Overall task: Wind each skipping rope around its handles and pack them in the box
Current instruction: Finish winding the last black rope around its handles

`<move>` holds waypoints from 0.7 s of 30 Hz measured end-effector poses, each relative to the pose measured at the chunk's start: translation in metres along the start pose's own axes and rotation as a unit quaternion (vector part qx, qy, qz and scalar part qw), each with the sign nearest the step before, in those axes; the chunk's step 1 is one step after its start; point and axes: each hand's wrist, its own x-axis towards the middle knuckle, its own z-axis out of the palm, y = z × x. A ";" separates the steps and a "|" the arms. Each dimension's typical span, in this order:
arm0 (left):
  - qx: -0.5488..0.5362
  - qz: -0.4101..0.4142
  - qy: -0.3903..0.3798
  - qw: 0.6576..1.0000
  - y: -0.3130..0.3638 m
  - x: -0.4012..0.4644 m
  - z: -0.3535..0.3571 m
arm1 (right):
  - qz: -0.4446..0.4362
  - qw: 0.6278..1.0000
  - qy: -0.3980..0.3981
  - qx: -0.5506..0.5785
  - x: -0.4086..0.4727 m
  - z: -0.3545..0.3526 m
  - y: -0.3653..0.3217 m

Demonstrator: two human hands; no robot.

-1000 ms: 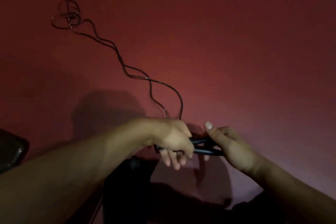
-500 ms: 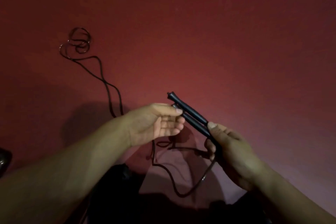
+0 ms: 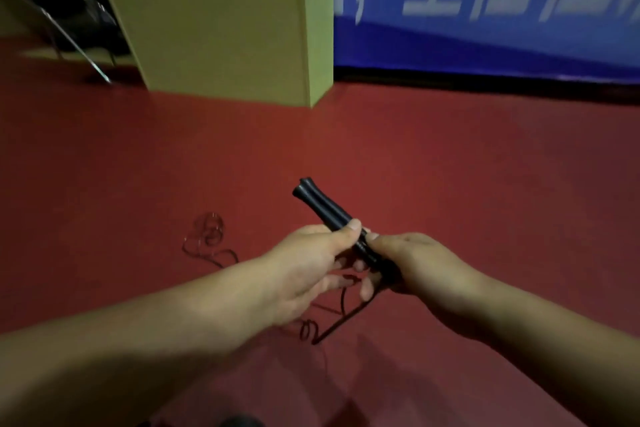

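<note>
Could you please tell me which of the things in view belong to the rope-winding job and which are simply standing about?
Part of the job:
- two black handles, held side by side by the left hand and right hand
- rope trailing loose over the red floor
- cardboard box beyond

Just standing about:
- blue banner with white lettering
- black chair, far left
</note>
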 end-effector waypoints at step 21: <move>-0.248 0.171 -0.012 0.953 0.098 -0.135 0.003 | -0.144 0.984 0.108 -0.004 -0.128 0.081 -0.124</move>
